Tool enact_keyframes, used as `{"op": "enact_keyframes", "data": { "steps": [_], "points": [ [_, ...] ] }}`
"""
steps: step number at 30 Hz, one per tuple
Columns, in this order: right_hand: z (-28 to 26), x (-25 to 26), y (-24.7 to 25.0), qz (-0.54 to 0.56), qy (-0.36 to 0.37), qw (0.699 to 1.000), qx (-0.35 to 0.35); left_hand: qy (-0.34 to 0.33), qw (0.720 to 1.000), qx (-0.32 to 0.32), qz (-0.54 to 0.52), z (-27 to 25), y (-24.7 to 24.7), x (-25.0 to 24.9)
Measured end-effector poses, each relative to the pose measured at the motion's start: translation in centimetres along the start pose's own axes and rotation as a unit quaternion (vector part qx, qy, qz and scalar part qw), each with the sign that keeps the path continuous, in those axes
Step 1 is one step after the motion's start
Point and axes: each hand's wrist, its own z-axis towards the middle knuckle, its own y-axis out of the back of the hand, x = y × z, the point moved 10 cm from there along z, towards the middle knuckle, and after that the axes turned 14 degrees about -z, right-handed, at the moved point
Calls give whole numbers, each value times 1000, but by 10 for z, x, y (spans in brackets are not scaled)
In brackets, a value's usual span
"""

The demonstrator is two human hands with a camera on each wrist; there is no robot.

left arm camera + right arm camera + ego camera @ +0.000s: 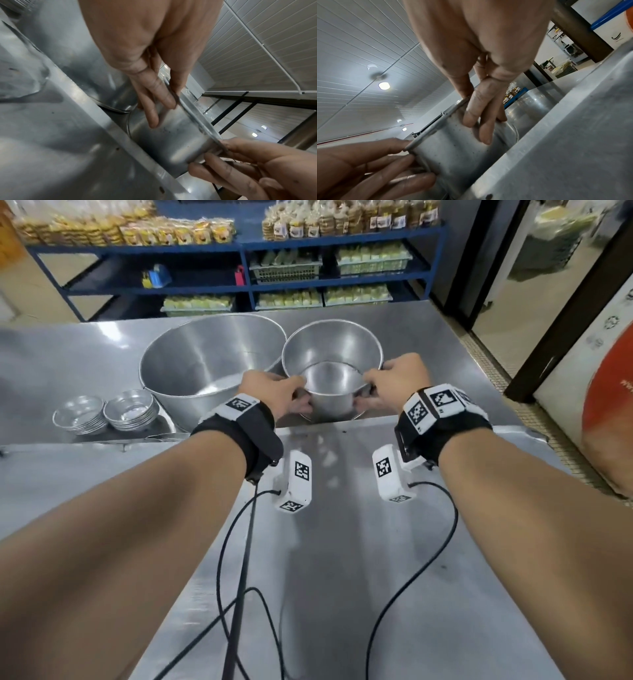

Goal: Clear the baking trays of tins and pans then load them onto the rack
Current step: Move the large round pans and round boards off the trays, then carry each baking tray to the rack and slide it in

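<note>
A small round metal pan (334, 400) (163, 142) (450, 155) is just past the far edge of a large flat baking tray (342, 559) (68, 135) (573, 135). My left hand (291, 400) (154, 102) pinches its left rim, thumb inside and fingers down the outer wall. On the opposite rim, my right hand (371, 393) (481, 116) grips the same way. A wider round pan (332, 344) stands right behind and around it; whether the small pan sits inside it I cannot tell. The tray's surface carries nothing but my forearms' shadows.
A big steel bowl (205, 364) stands left of the pans. Two stacks of small tins (80, 414) (132, 409) sit further left on the steel table (51, 354). Blue shelves of packed goods (239, 251) stand behind. Wrist cables (239, 577) hang over the tray.
</note>
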Motion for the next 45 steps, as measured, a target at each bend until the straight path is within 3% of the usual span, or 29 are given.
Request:
{"op": "enact_keyframes", "data": {
  "steps": [3,9,14,18,20,24,28,34,38,42,45],
  "points": [
    [5,1,1,16,-7,1000,-9,-3,999,10,50,11,-7,-2],
    [-2,5,-9,50,-22,998,45,14,998,-2,55,17,-13,-1],
    [-40,14,-14,92,-59,992,70,15,995,27,92,1,-12,1],
    [-77,15,-17,50,-68,994,69,47,988,58,136,-32,7,3],
    [-97,23,-19,-27,-53,996,74,49,981,51,181,-54,25,-3],
    [-154,50,-31,-171,2,981,92,54,934,55,350,-110,63,-17],
    [-226,76,-46,-287,44,948,128,33,847,97,522,-178,104,-33],
    [-353,79,-81,-343,48,923,167,70,787,139,597,-282,192,-18],
    [-438,64,-114,-375,32,905,197,54,727,168,664,-345,253,20],
    [-517,42,-141,-412,16,887,209,50,728,190,657,-397,307,54],
    [-571,15,-155,-474,-24,852,221,47,740,177,647,-437,345,69]
  ]
}}
